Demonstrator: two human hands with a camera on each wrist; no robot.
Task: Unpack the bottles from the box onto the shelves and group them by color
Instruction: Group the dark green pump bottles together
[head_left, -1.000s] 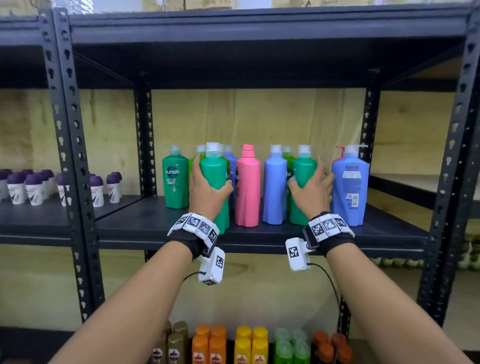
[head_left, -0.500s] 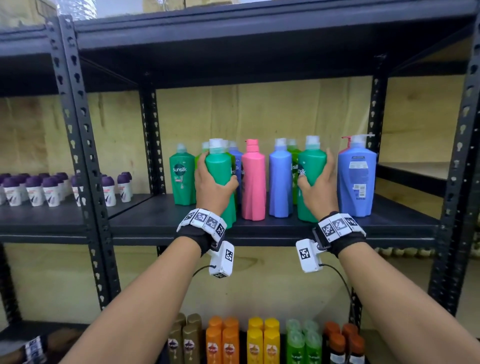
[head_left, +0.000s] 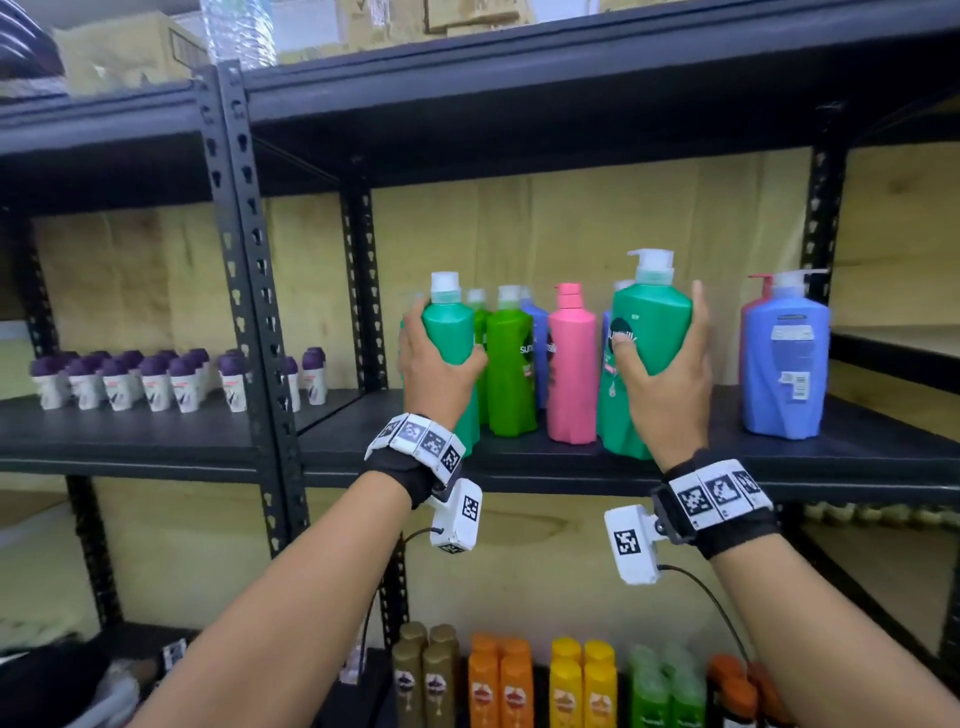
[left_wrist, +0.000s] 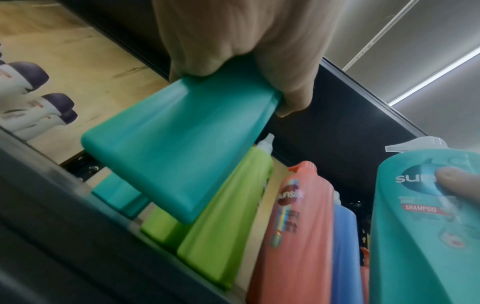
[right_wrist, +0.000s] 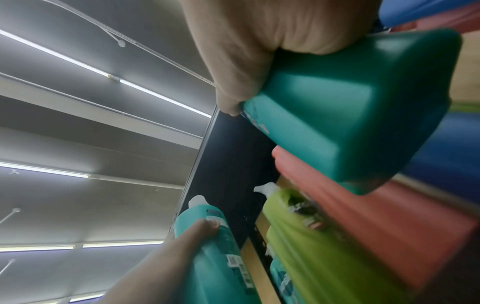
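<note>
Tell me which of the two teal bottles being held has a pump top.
The teal bottle in the right hand: it is larger with a white pump spout. The left hand holds a slimmer teal bottle with a plain cap.

Open shelf (head_left: 701, 457) between pink bottle (head_left: 571, 364) and blue pump bottle (head_left: 784, 358); bottles crowd the left.

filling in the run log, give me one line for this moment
left hand: grips teal plastic flip-cap bottle | right hand: grips teal plastic pump bottle, lifted | black metal shelf: green, pink, blue bottles standing
</note>
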